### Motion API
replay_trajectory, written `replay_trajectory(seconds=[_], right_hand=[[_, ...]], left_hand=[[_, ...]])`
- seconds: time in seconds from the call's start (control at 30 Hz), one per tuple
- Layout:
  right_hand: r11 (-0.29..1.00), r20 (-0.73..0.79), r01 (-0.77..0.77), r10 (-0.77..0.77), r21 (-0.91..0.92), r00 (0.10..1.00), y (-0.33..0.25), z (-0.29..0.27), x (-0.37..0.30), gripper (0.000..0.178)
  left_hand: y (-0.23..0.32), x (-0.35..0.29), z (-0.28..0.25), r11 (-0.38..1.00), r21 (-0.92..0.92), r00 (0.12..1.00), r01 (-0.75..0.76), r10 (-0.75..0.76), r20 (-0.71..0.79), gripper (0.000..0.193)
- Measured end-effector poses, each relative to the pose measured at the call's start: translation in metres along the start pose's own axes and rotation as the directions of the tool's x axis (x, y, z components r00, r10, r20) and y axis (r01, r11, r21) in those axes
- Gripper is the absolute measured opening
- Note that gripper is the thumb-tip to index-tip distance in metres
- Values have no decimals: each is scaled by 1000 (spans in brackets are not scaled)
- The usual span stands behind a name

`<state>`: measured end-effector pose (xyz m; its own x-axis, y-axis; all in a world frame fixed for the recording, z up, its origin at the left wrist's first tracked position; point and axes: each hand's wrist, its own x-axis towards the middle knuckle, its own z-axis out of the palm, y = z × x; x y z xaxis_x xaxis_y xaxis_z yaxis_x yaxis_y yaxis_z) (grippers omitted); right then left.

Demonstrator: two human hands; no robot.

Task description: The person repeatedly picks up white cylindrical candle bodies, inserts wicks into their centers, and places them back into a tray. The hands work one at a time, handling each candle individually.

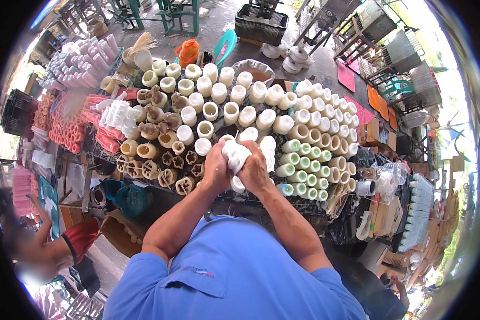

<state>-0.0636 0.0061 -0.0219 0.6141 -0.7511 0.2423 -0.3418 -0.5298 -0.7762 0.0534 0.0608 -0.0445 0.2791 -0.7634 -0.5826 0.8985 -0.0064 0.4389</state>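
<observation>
Between my two hands, over the near edge of a crowded table, is a white, rounded, lumpy piece that looks soft or smooth [236, 156]. My left hand [216, 168] is wrapped round its left side. Its right side is gripped by my right hand [255, 169], fingers curled over the top. Just beyond the hands stand cream hollow cylinders [231, 113], open at the top. Another white piece [267, 152] is right of my right hand, and a small white one [237, 184] shows below, between my wrists.
Pale green tubes [298, 161] lie stacked on the right, brown-cream flower-shaped pieces [157, 114] to the left, pink tubes [66, 125] farther left. A black crate [261, 24] and a teal chair [226, 45] stand beyond. Another person [48, 240] is at lower left.
</observation>
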Motion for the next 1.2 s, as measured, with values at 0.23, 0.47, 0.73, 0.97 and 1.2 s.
replay_trajectory(seconds=[0.23,0.47,0.73,0.97,1.2], right_hand=[[990,-264,105,-75,99,962,3,-6,-25,36],[550,-85,-198,446,811,891,31,-1,-58,36],[115,148,-243,525,963,838,49,-6,-78,9],[555,274,-609,570,567,774,4,-9,-62,62],[957,172,-155,200,-245,964,34,-12,74,61]], left_hand=[[25,-4,10,990,25,982,-140,136,130,24],[21,1,12,987,63,984,-145,137,114,29],[3,11,-17,990,85,993,-116,114,27,26],[-23,5,-42,965,221,984,-144,163,-70,20],[13,41,-61,49,945,840,-324,474,264,32]])
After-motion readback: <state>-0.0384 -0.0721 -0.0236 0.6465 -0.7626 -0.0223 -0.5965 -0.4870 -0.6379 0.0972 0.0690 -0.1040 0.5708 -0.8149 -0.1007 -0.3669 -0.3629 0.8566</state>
